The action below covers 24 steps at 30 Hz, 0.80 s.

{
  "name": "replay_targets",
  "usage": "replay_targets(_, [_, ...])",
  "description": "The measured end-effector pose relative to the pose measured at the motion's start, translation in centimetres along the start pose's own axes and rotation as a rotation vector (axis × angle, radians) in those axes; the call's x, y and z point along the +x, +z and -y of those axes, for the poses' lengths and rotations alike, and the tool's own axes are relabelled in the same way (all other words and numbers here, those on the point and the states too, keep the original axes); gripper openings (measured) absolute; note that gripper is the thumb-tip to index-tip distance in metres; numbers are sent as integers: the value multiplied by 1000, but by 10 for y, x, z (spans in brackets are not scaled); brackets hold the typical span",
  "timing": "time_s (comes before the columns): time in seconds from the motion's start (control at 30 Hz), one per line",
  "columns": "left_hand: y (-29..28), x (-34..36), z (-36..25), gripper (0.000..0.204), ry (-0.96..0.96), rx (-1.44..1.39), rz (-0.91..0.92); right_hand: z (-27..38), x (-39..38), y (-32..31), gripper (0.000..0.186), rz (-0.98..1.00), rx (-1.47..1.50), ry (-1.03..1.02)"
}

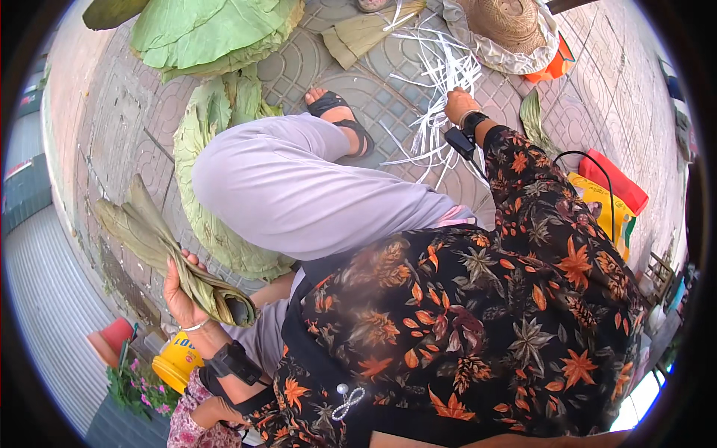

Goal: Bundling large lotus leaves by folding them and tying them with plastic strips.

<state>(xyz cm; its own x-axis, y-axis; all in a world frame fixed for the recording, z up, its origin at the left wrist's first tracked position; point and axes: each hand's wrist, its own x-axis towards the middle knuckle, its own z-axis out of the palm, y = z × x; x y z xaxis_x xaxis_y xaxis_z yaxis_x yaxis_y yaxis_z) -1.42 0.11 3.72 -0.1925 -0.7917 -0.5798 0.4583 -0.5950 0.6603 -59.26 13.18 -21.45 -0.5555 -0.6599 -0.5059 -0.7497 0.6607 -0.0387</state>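
At about 9 o'clock from view centre, out past my bent leg (299,187): rolled leaf bundle (153,243), dull green-brown. My left hand (183,291) is wrapped round it, close to the rolled end.

Key relation: white strips (452,67) sit at 1 o'clock on the paving (131,149), which is roughly 2 o'clock from the bundle. Left hand has the bundle; right hand (461,107) is the near one to the strips, well apart from the bundle. Right fingers are curled at the pile, can't tell if a strip is pinched.

Bundle long axis runs 10 to 4. Loose flared tips point to 10, tight rolled end to 4. Strips fan out, main run about 12 to 6.

Further out: folded leaf (355,37) at 12, big green leaf stack (216,33) at 11, paler leaves (202,123) beside my knee near 10. Straw hat (508,22) at 1, small loose leaf (531,118) at 2, red packet (614,179) by a yellow bag (594,200) near 3, yellow bucket (175,364) at 8
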Motion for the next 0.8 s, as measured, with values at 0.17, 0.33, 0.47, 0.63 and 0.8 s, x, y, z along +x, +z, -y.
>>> replay_targets(0.17, [54, -20, -7, 37, -23, 97, 123, 32, 5, -13, 24, -17, -131, -95])
replay_targets(0.33, [78, -26, -4, 28, -16, 164, 41, 36, 16, -10, 28, 112, -228, -79])
replay_targets(0.47, [74, -26, -3, 28, -16, 177, -20, 37, 22, -9, 26, 108, -251, -115])
replay_targets(0.63, [57, -20, -2, 26, 1, 144, -39, 50, 13, -9, 21, -140, -269, -243])
replay_targets(0.8, [53, -23, -14, 26, 15, 73, 42, 65, 15, -6, 10, -162, 82, -245])
